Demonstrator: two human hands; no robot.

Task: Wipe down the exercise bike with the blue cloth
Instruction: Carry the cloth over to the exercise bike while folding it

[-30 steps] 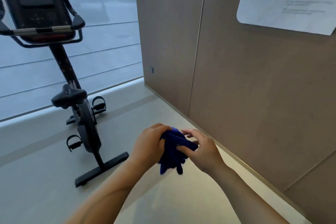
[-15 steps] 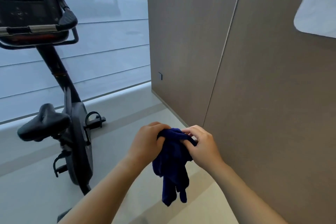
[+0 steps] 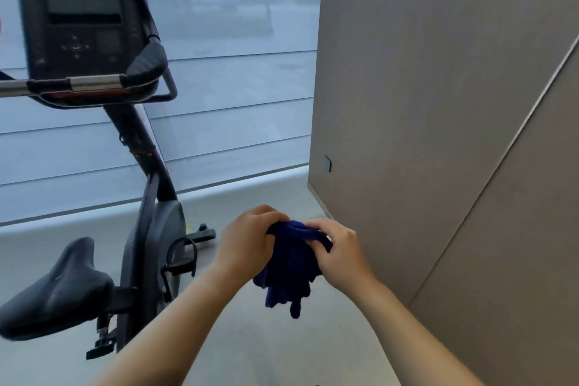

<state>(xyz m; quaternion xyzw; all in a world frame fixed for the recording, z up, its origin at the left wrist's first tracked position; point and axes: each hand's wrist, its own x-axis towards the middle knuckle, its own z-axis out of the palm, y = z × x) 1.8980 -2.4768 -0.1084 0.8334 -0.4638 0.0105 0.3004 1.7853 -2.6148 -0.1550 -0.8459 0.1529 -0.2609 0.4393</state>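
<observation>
You are holding the blue cloth (image 3: 289,263) in both hands, out in front of you and to the right of the exercise bike (image 3: 150,229). Your left hand (image 3: 247,243) has its fingers closed tight around the top of the cloth. Your right hand (image 3: 336,252) pinches the other side of the top, fingers curled on it. The rest of the cloth hangs down loose and bunched below your hands.

The cloth is not touching the bike. It is near the bike, but there is floor showing between them. So no wiping looks started yet.

All the wiping looks left to do: the screen (image 3: 83,25) up high on the bike, the handlebar (image 3: 94,83) just under the screen, the seat (image 3: 59,288) down low, and the frame.
</observation>
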